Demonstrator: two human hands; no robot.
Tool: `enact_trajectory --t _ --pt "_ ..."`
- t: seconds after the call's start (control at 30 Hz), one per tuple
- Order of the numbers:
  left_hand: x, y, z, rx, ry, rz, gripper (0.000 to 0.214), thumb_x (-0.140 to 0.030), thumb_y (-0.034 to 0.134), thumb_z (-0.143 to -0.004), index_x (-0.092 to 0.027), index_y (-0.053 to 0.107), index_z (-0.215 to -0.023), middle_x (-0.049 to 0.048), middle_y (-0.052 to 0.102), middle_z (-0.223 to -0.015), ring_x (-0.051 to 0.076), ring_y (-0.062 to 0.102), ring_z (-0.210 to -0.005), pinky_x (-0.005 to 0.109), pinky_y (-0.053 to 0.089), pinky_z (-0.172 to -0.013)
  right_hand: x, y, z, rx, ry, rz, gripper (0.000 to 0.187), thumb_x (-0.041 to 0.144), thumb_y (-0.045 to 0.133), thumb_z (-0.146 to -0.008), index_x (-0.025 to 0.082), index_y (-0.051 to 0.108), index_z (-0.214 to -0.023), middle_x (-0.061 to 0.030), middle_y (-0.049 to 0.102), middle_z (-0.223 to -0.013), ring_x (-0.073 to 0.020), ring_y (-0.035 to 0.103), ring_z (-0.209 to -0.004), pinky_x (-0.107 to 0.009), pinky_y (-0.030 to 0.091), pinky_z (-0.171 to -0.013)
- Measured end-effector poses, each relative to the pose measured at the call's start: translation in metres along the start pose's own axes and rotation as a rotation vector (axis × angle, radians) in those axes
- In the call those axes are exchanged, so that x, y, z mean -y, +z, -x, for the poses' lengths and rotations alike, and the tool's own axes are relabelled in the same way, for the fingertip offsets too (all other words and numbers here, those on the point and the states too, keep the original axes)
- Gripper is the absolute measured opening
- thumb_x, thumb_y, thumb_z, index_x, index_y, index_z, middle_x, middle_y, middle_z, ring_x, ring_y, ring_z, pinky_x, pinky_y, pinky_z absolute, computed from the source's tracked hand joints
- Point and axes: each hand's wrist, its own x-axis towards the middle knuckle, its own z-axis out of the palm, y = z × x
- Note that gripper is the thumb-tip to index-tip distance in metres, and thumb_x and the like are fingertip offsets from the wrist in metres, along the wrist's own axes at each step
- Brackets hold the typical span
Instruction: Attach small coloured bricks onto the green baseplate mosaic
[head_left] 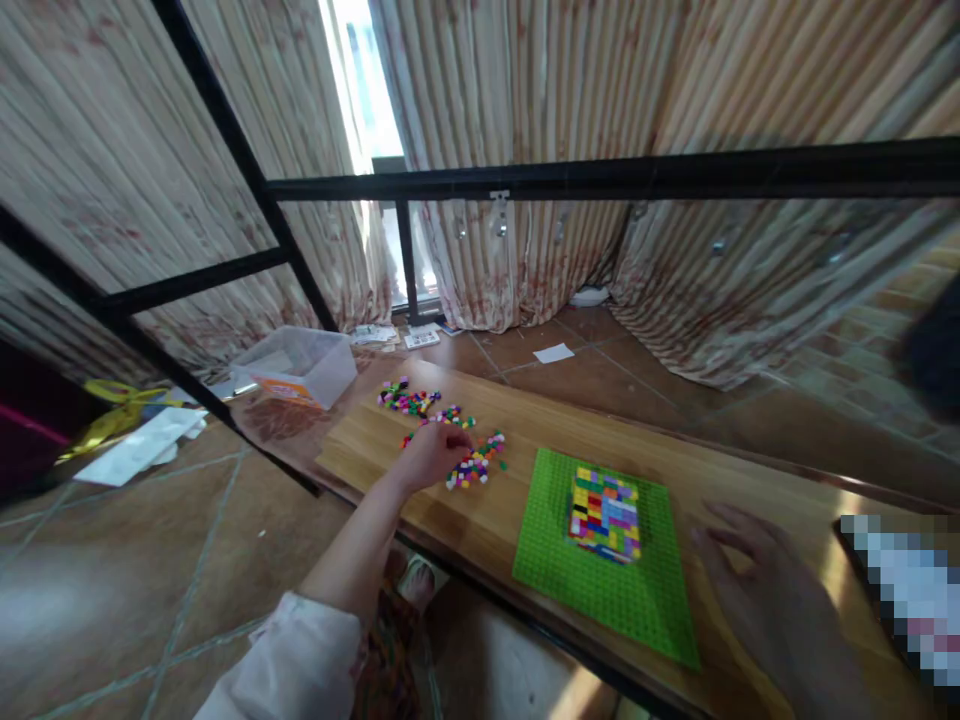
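My left hand [433,456] reaches into a scatter of small multicoloured toy bricks [471,468] on the wooden board. Its fingers are bent and drawn together at the tips; whatever they pinch is too small to make out. To the right lies a green studded baseplate [540,560], with a square block of many-coloured bricks [604,515] built up on it. Just beyond the plate's right edge hovers my right hand [772,590], slightly blurred. Its thumb and fingers are apart, with nothing visible between them.
A clear plastic box [300,365] with an orange label stands at the table's far left end. A dark-edged device with a pixelated screen [907,590] lies at the right. Black metal bars [465,185] cross in front of the curtains [517,90]. Papers [553,353] lie on the tiled floor.
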Motion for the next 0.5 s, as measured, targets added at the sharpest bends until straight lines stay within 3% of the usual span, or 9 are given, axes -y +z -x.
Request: enact_trajectory --t 0.13,0.33,0.5 --pt "0.004 0.002 0.009 0.049 0.017 -0.102 0.015 -0.014 0.055 -0.073 -0.014 0.069 -0.070 -0.0001 0.065 -0.063 0.013 0.057 -0.063 0.021 0.041 -0.060 0.009 0.001 -0.001 0.003 0.027 0.001 0.050 0.059 0.046 -0.077 0.023 0.063 -0.108 -0.0112 0.068 -0.108 -0.0187 0.060 -0.050 -0.041 0.050 -0.059" --pt "-0.008 0.024 0.013 0.038 0.121 -0.330 0.020 -0.012 0.053 -0.076 -0.019 0.071 -0.081 0.0041 0.070 -0.082 0.018 0.063 -0.077 0.027 0.046 -0.072 0.037 0.010 -0.004 0.030 0.027 -0.056 0.049 0.056 0.047 -0.077 0.022 0.064 -0.108 -0.0094 0.069 -0.102 -0.0200 0.061 -0.054 -0.039 0.051 -0.061" --pt "-0.020 0.043 0.005 -0.024 0.159 -0.442 0.023 -0.017 0.047 -0.086 -0.018 0.069 -0.089 0.0089 0.068 -0.093 0.021 0.063 -0.091 0.031 0.048 -0.081 0.043 0.017 -0.008 0.041 0.007 -0.045 0.049 0.055 0.047 -0.077 0.022 0.065 -0.108 -0.0093 0.069 -0.102 -0.0194 0.060 -0.056 -0.038 0.051 -0.061"
